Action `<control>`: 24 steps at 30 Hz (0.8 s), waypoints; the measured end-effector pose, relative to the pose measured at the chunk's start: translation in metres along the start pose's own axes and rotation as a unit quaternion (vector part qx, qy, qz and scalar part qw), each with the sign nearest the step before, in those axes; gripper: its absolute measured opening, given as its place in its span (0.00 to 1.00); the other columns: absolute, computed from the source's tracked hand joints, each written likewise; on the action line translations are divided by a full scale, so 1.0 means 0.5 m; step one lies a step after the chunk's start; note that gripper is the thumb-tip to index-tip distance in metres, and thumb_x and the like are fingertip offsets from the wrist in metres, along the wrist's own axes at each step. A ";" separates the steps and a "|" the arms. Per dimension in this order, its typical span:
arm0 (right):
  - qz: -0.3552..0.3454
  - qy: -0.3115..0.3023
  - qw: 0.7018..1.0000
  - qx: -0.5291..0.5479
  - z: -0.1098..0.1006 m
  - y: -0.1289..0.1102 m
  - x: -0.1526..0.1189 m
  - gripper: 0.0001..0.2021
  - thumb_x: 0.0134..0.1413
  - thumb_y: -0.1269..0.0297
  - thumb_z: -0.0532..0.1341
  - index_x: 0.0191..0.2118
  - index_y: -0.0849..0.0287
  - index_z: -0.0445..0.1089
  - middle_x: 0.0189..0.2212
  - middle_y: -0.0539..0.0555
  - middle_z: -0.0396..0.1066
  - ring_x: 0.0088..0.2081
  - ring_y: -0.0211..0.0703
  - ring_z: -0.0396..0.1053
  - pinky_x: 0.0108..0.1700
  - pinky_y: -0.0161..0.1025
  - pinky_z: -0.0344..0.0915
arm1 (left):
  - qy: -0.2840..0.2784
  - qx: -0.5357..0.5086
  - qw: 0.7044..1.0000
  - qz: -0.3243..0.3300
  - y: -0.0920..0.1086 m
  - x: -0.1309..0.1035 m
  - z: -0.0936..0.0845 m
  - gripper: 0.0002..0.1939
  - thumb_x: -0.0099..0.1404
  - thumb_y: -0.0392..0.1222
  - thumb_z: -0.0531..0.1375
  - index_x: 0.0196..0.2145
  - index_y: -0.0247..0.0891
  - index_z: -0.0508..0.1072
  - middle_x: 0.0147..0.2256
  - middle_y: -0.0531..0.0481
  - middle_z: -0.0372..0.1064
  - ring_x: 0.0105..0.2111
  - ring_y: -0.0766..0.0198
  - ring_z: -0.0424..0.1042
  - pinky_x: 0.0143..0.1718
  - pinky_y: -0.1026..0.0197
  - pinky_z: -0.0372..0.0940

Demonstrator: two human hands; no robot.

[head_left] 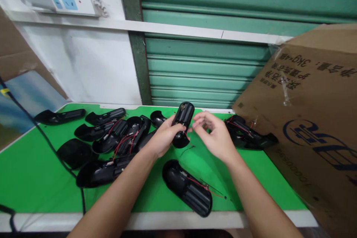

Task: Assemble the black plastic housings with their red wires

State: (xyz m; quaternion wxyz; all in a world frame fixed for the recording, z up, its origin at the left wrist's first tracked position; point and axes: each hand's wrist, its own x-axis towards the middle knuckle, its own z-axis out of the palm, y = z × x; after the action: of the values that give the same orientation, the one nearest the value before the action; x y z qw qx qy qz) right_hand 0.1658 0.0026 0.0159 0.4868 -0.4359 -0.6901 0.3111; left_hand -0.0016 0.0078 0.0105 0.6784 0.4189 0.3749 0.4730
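My left hand (167, 135) is wrapped round a black plastic housing (183, 113), raised above the green tabletop. Its hollow inner side faces me, with a small metal part near the top and a bit of red wire by my thumb. A thin dark wire (187, 149) hangs below it. Just to the right, my right hand (210, 130) has loosely curled fingers, thumb and fingertips apart, and nothing visible in them. Between my forearms, a similar black housing (186, 187) with red and black wires lies on the table.
Several black housings (111, 137), some with red wires, are grouped on the left of the green table (33, 171). More housings (248, 134) lie at right against a large cardboard box (312, 119). A black cable (41, 134) crosses the left side; a power strip (64, 2) is on the wall.
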 end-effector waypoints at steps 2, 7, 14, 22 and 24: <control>-0.017 0.057 0.998 0.025 0.000 -0.003 0.000 0.09 0.56 0.59 0.64 0.41 0.55 0.68 0.26 0.47 0.71 0.27 0.38 0.68 0.29 0.36 0.62 | -0.025 0.036 0.999 0.012 -0.006 -0.004 0.007 0.21 0.52 0.37 0.65 0.46 0.38 0.71 0.37 0.51 0.72 0.34 0.62 0.74 0.34 0.61 0.70; -0.025 0.116 0.992 0.040 0.011 -0.002 0.001 0.08 0.58 0.58 0.64 0.38 0.54 0.68 0.24 0.46 0.68 0.25 0.37 0.65 0.29 0.36 0.63 | -0.078 0.156 0.984 0.047 -0.015 -0.009 0.016 0.19 0.57 0.40 0.65 0.47 0.38 0.69 0.40 0.51 0.71 0.45 0.57 0.72 0.49 0.56 0.67; -0.110 0.169 0.974 -0.105 0.007 0.002 -0.003 0.03 0.61 0.65 0.63 0.38 0.54 0.75 0.32 0.52 0.78 0.33 0.43 0.74 0.35 0.39 0.68 | -0.106 0.169 0.979 0.047 -0.020 -0.003 0.005 0.34 0.63 0.39 0.55 0.66 0.40 0.57 0.55 0.47 0.69 0.55 0.53 0.68 0.58 0.53 0.61; -0.184 0.064 0.970 -0.143 0.004 0.015 0.002 0.09 0.62 0.69 0.60 0.39 0.52 0.80 0.35 0.54 0.78 0.39 0.47 0.73 0.43 0.46 0.70 | -0.046 0.248 0.962 0.107 -0.016 -0.003 -0.006 0.40 0.68 0.40 0.52 0.73 0.38 0.39 0.58 0.41 0.63 0.55 0.54 0.65 0.62 0.51 0.57; -0.187 0.033 0.972 -0.140 0.006 0.019 0.002 0.10 0.63 0.69 0.59 0.41 0.52 0.79 0.37 0.54 0.76 0.40 0.47 0.73 0.44 0.45 0.70 | -0.041 0.249 0.961 0.112 -0.015 -0.002 -0.009 0.41 0.69 0.41 0.52 0.73 0.38 0.38 0.57 0.40 0.64 0.54 0.54 0.66 0.61 0.50 0.57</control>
State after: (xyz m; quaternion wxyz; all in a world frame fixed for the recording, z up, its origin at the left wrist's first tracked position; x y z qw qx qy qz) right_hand 0.1659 0.0076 0.0071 0.4932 -0.3733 -0.7793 0.1005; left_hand -0.0036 0.0062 0.0021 0.5103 0.6331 0.4029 0.4200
